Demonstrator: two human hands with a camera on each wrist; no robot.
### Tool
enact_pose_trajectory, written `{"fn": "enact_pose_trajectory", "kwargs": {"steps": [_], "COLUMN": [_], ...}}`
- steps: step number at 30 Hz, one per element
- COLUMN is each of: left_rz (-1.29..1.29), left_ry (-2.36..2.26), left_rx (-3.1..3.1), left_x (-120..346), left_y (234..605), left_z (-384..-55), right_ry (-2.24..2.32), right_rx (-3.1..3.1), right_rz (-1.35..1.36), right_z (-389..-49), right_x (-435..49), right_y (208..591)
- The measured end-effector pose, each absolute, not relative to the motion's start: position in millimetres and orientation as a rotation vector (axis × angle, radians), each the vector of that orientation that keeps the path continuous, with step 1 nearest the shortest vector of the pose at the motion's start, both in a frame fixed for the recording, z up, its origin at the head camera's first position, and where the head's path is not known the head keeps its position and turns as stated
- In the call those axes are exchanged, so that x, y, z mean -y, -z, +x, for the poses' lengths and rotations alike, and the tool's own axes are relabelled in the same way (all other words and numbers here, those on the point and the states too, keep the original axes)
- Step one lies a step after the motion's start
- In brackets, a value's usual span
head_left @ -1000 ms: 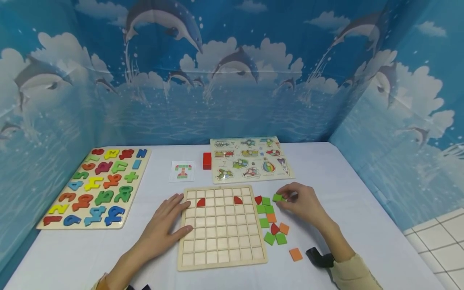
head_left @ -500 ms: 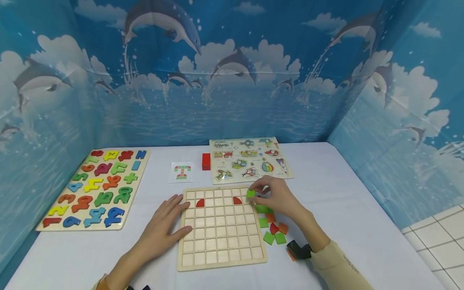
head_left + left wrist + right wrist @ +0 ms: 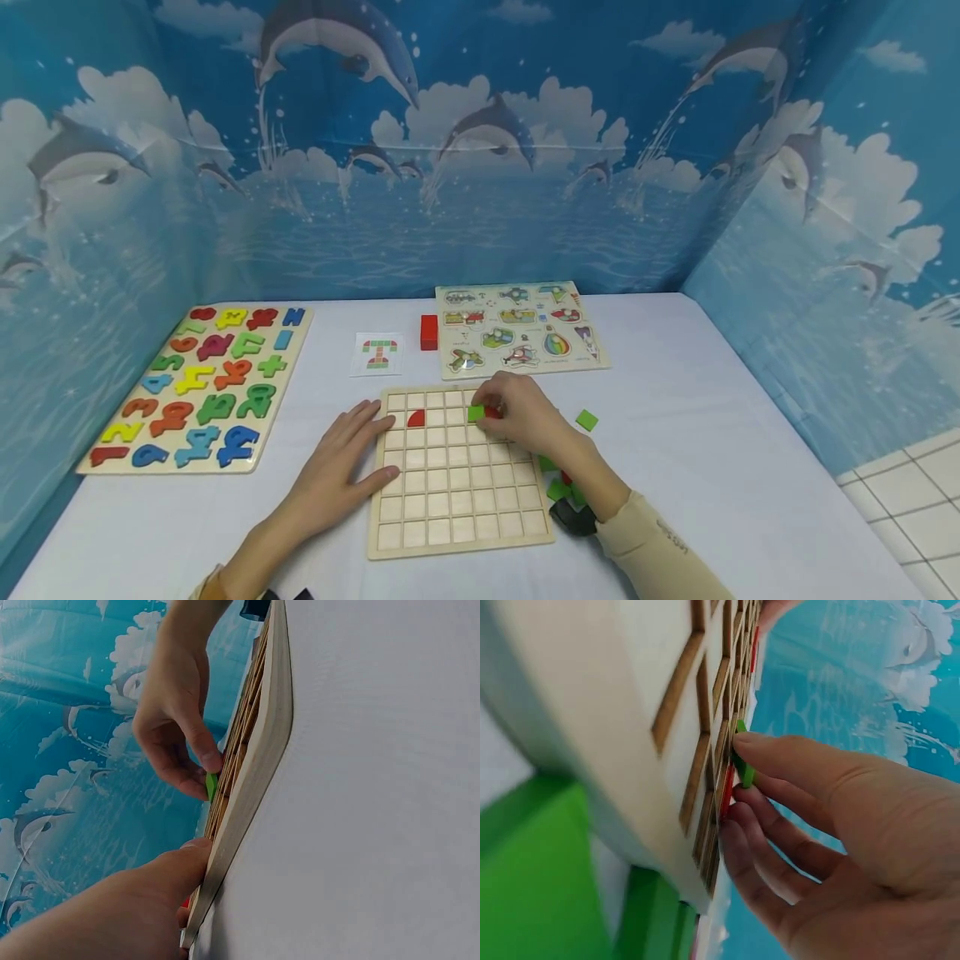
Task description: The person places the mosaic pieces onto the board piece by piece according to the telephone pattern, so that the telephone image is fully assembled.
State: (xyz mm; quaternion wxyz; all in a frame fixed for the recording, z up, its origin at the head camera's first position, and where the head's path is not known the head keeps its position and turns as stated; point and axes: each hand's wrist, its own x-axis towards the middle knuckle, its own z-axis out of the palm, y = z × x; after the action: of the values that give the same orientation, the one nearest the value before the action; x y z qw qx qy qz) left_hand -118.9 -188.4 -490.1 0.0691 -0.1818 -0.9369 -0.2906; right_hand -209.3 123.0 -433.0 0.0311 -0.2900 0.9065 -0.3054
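A wooden grid board (image 3: 450, 527) lies on the table. My left hand (image 3: 337, 467) rests along its left edge, fingers straight and thumb on the frame. My right hand (image 3: 525, 421) pinches a green square tile (image 3: 476, 413) between thumb and fingers over the board's second row. In the right wrist view this green tile (image 3: 744, 761) is tilted, right beside a red quarter-round piece (image 3: 727, 789). Another red quarter-round piece (image 3: 417, 418) sits in a cell of the same row, further left. The right forearm hides part of the loose tiles.
Loose green tiles (image 3: 558, 490) lie right of the board, and one green tile (image 3: 587, 420) is further back. Behind stand a pattern card (image 3: 377, 354), a red block (image 3: 428, 332) and a picture puzzle (image 3: 517, 333). A number puzzle (image 3: 198, 392) lies at left.
My right hand has carried the green tile leftward from the loose pieces to the board, near the right-hand red piece. My left hand has stayed at the board's edge.
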Motion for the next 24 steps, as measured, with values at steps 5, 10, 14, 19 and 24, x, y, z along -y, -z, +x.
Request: {"fn": "enact_pose_trajectory", "kwargs": {"steps": [5, 10, 14, 19, 24], "left_rz": [-0.54, -0.532, -0.537, -0.547, -0.555], "left_ry": [0.868, 0.861, 0.851, 0.86, 0.864], "left_rx": [2.825, 2.835, 2.829, 2.817, 2.81], "left_x": [189.3, 190.8, 191.6, 190.7, 189.0], "left_y": [488.7, 487.5, 487.4, 488.8, 490.6], "left_z": [-119.2, -118.9, -118.1, -117.7, -118.2], "right_ry": [0.951, 0.978, 0.978, 0.983, 1.03], "right_rx": [-2.816, -2.822, -2.808, -2.764, -2.679], "right_rz": [-0.9, -0.938, -0.94, -0.938, -0.927], "right_z": [-207.9, -207.9, -206.8, -211.4, -224.1], "right_x": [-121.5, -118.9, -117.5, -125.8, -155.3], "right_y": [435.6, 437.9, 438.5, 436.1, 428.9]}}
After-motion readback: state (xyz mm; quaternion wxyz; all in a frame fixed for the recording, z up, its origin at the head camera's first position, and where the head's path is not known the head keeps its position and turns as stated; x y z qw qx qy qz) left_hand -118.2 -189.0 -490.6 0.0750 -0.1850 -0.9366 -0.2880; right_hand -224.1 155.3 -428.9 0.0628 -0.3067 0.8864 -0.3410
